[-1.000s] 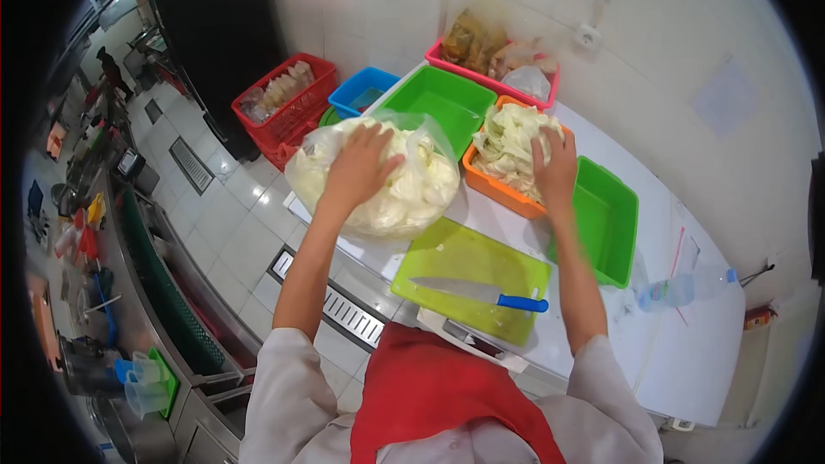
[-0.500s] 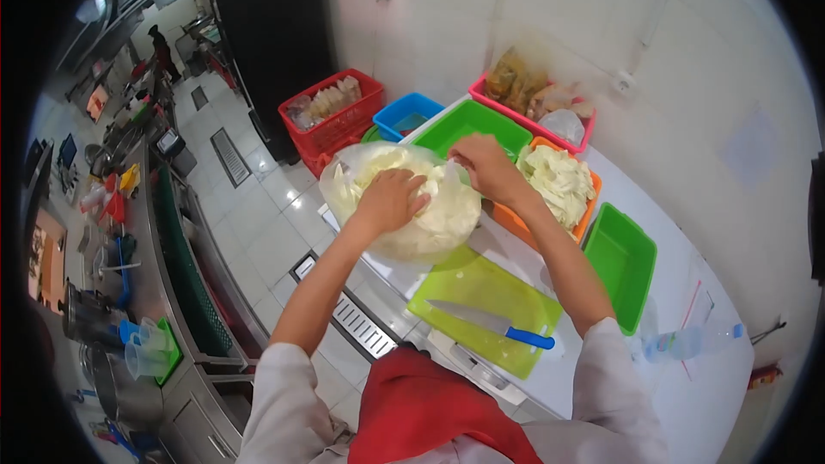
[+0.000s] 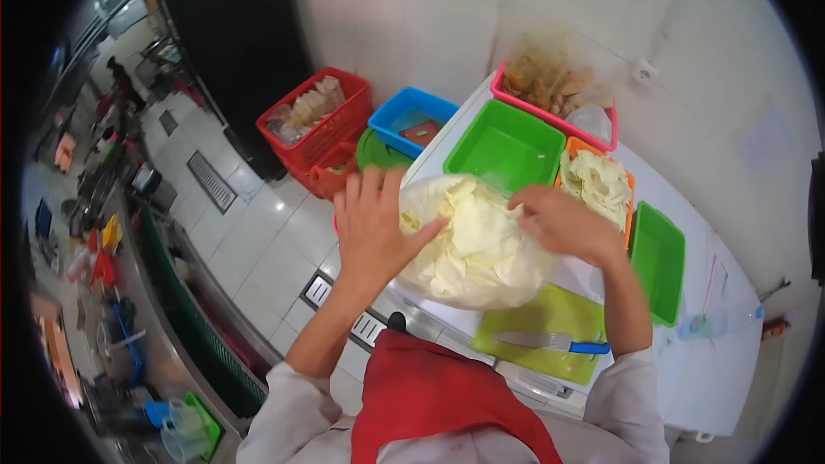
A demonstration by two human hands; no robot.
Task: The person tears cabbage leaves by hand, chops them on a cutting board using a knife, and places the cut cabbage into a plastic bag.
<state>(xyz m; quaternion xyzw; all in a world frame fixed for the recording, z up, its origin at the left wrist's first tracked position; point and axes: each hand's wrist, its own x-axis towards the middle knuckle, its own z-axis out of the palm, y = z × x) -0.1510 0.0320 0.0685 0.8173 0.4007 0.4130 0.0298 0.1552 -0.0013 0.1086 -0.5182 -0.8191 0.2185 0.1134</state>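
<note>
A clear plastic bag [image 3: 477, 249] full of pale leafy vegetable stands at the table's left edge, its mouth open. At the bag's left side is my left hand [image 3: 374, 228], fingers spread, the thumb reaching over the leaves. My right hand [image 3: 567, 223] is closed on the bag's right rim. Just below the bag, a knife [image 3: 546, 341] with a blue handle lies on a yellow-green cutting board [image 3: 550, 314]. More leaves [image 3: 597, 185] fill an orange container [image 3: 632, 198] behind my right hand.
Green containers [image 3: 498, 148] [image 3: 657, 262] stand behind the bag and at the right. A pink basket [image 3: 557, 125] holds bagged items. Beyond the table's left end are a blue container [image 3: 412, 116] and red crates [image 3: 318, 125]. A bottle [image 3: 705, 324] lies at right; a distant person [image 3: 126, 84] stands back left.
My right hand has gone from the leaves in the orange container to the bag's rim. My left hand has moved off the leaves to the bag's left side. The camera view has shifted.
</note>
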